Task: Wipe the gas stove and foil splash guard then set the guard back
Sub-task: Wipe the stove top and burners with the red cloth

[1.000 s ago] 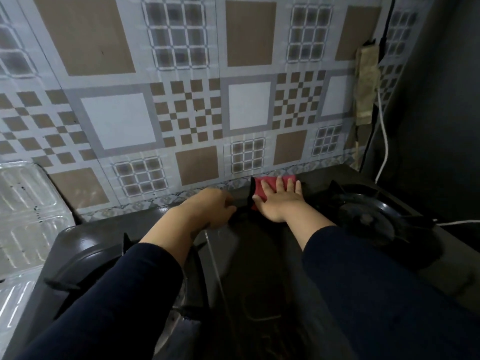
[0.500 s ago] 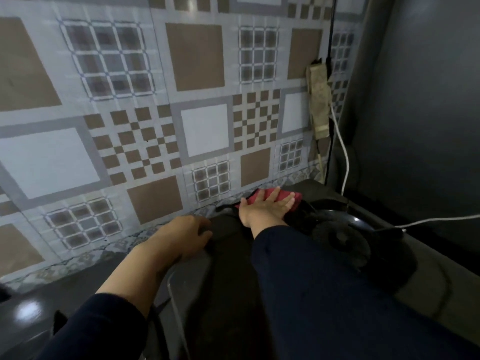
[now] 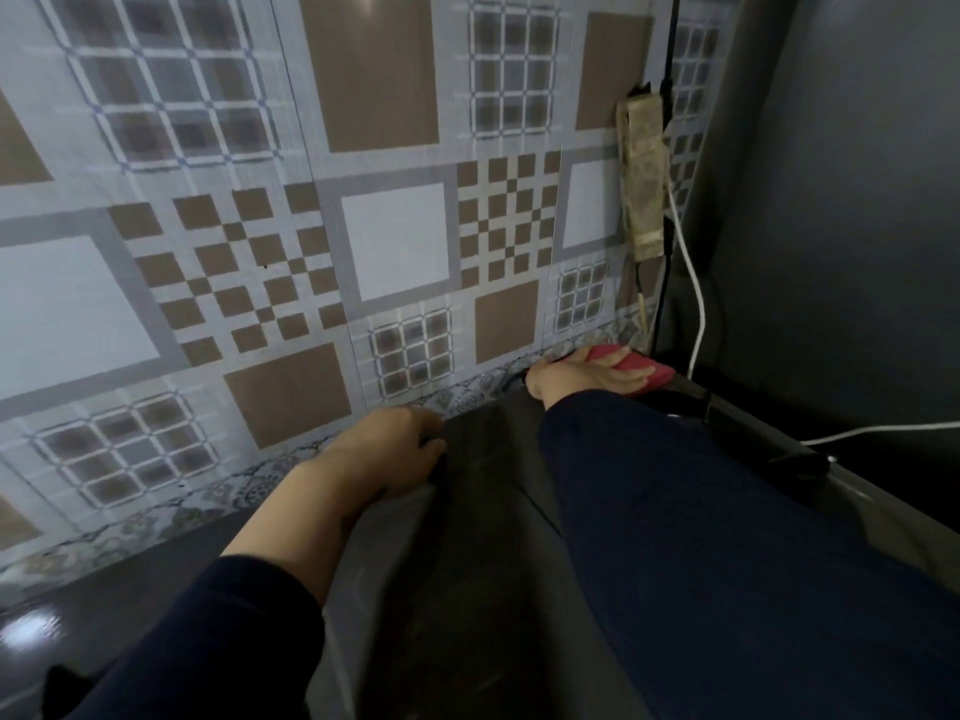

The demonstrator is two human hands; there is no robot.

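Observation:
The dark gas stove point(image 3: 467, 537) fills the lower part of the head view. My right hand point(image 3: 587, 379) lies flat on a red cloth point(image 3: 647, 371) and presses it onto the stove's back right corner, close to the wall. My left hand point(image 3: 387, 452) rests at the middle of the stove's back edge with its fingers curled over that edge. Both forearms are in dark blue sleeves, and the right sleeve hides most of the right burner. The foil splash guard is out of view.
A patterned tile wall point(image 3: 395, 241) stands right behind the stove. On it hangs a taped-over power strip point(image 3: 641, 179) with a white cable point(image 3: 696, 314) running down and to the right. A dark grey wall point(image 3: 857, 200) closes the right side. A black pan support point(image 3: 795, 462) sticks out by the sleeve.
My right hand has slid the red cloth rightward along the stove's back edge into the right corner. The view has turned right, so the foil guard at left has dropped out of view.

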